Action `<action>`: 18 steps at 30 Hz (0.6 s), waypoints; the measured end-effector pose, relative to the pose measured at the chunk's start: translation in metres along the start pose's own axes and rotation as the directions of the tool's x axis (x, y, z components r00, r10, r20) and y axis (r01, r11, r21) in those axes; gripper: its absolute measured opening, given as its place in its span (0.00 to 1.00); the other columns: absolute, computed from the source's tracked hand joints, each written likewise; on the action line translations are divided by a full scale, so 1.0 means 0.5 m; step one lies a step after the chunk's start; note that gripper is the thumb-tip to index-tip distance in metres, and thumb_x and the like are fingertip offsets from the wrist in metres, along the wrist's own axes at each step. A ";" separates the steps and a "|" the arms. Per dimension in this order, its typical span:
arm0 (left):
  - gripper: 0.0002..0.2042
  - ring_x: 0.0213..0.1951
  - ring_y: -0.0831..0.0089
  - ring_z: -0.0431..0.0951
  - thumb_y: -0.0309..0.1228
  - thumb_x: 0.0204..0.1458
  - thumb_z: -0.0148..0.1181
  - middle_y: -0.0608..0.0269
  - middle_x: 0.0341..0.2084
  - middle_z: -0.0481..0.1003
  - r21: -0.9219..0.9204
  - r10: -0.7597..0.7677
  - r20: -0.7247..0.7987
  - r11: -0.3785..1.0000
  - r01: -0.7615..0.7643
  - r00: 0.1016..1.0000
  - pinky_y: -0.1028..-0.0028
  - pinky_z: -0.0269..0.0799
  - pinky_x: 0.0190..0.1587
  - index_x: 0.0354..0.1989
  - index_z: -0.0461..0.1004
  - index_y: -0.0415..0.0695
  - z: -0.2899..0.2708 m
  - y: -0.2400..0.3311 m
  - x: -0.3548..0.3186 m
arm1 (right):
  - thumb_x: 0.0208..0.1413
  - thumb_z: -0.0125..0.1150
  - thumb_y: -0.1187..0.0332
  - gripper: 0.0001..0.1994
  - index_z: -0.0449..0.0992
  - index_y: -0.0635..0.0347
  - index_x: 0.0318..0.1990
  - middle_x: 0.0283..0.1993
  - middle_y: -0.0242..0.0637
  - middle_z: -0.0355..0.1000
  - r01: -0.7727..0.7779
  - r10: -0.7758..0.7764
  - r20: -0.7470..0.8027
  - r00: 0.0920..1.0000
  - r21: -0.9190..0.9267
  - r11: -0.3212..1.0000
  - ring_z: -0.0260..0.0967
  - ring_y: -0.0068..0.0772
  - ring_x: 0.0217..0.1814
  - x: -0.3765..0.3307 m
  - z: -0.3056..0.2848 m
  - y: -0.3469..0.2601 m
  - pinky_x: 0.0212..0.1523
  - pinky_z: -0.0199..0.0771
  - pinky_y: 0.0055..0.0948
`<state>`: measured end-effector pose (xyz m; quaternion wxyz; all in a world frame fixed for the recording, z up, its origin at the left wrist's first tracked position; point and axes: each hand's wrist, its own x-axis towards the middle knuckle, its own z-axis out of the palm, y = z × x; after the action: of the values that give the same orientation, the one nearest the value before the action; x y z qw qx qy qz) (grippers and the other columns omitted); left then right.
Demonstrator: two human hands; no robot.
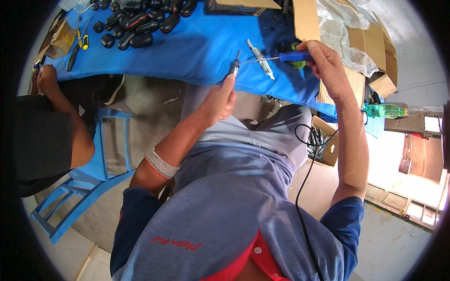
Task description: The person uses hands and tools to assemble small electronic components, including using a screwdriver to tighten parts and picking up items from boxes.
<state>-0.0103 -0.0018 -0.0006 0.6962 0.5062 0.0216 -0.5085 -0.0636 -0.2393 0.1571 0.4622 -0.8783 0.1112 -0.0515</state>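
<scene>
Two hands at work over a table draped in blue cloth (197, 47). Left hand (219, 100) clamped on a small dark part (235, 67), held upright just over the near edge of the cloth, fingers closed round its lower end. Right hand (328, 63) wrapped tight on the blue handle of a screwdriver (281, 57), shaft level and pointing left, tip touching the top of the small dark part. Just beyond the shaft, lying on the cloth, a slim metal piece (260, 59) set at a slant; beside the right hand, something green and black (294, 61) (too hidden by the handle to tell what). Farther along the cloth to the left, a heap of black oval shells (138, 23), one with a red streak, and near them a yellow-handled screwdriver (85, 41). At the right end of the table, opened cardboard boxes (375, 51) with clear plastic wrap (342, 28) spilling out, and a green plastic bottle (384, 110) lying on its side past the table corner. Below the table, bare concrete floor (150, 98), a blue wooden chair (101, 173), a small cardboard box (326, 145) by the knee. At the left, another person in a dark shirt, one hand (47, 79) resting at the table edge. Bright daylight low at the right (a doorway or window, hard to say which).
</scene>
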 end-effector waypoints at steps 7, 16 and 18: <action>0.28 0.06 0.81 0.48 0.58 0.59 0.40 0.73 0.06 0.51 -0.012 0.004 0.002 1.000 -0.004 1.000 0.75 0.37 0.10 0.15 0.58 0.49 0.002 0.002 -0.001 | 0.63 0.50 0.53 0.20 0.74 0.65 0.37 0.21 0.29 0.63 -0.097 0.089 -0.060 0.994 -0.131 0.987 0.59 0.18 0.25 0.002 -0.001 0.011 0.26 0.60 0.22; 0.27 0.07 0.82 0.47 0.59 0.59 0.41 0.74 0.07 0.50 -0.007 -0.016 -0.014 1.000 0.016 1.000 0.75 0.37 0.10 0.17 0.58 0.50 0.002 0.003 -0.002 | 0.61 0.56 0.57 0.15 0.74 0.62 0.41 0.23 0.23 0.62 0.013 -0.016 -0.025 1.000 -0.085 0.996 0.54 0.14 0.26 -0.004 0.000 0.025 0.26 0.55 0.17; 0.27 0.07 0.82 0.46 0.58 0.59 0.41 0.74 0.07 0.50 -0.004 -0.011 -0.010 1.000 0.011 1.000 0.75 0.36 0.10 0.17 0.58 0.50 0.001 0.003 -0.001 | 0.61 0.54 0.55 0.16 0.73 0.61 0.42 0.22 0.22 0.60 -0.059 0.056 -0.046 0.997 -0.085 0.995 0.52 0.13 0.23 -0.006 0.004 0.023 0.23 0.52 0.16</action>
<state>-0.0100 -0.0019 0.0010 0.6942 0.5074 0.0288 -0.5097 -0.0677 -0.2430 0.1465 0.4227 -0.8924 0.1487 -0.0526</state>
